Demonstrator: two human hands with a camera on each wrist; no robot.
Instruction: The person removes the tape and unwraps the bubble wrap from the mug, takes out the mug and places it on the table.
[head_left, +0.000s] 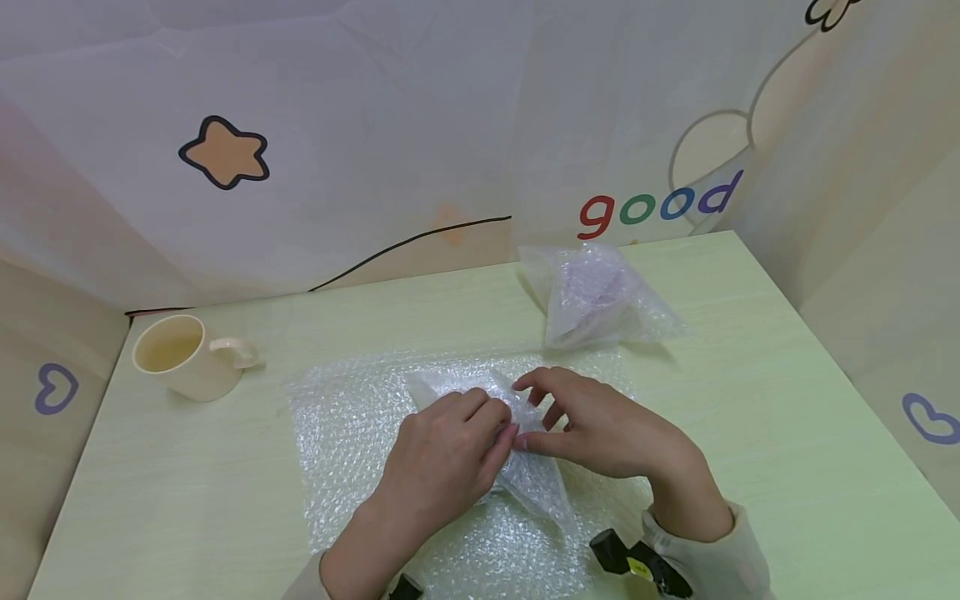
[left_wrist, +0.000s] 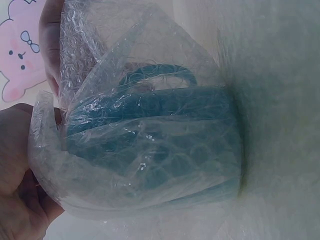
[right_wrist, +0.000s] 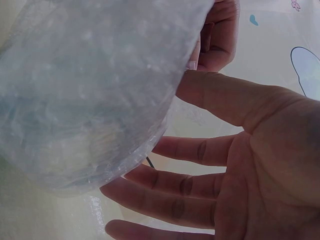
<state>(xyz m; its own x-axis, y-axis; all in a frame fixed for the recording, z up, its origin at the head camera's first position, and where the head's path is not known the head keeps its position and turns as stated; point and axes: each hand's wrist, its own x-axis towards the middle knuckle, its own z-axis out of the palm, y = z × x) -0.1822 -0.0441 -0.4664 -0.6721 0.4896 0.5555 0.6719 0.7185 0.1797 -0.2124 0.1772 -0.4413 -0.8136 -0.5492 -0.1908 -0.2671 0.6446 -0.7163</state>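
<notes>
A blue-green mug (left_wrist: 160, 150) stands inside a layer of clear bubble wrap, its handle (left_wrist: 160, 75) showing through in the left wrist view. My left hand (head_left: 450, 450) pinches the gathered bubble wrap (head_left: 532, 483) over the top of the mug, fingers curled. In the head view the hands and folds hide the mug. My right hand (head_left: 600, 425) is just to the right, its fingers spread apart. Its thumb reaches the edge of the wrap (right_wrist: 100, 100) in the right wrist view, close by the left fingertips.
More bubble wrap (head_left: 352, 442) lies flat on the pale table (head_left: 772, 400) beneath the wrapped mug. A cream mug (head_left: 198, 362) stands at the back left, handle to the right. Behind the right hand sits another bubble-wrapped bundle (head_left: 600, 296), pale purple inside. Printed curtain walls (head_left: 375, 150) enclose the table.
</notes>
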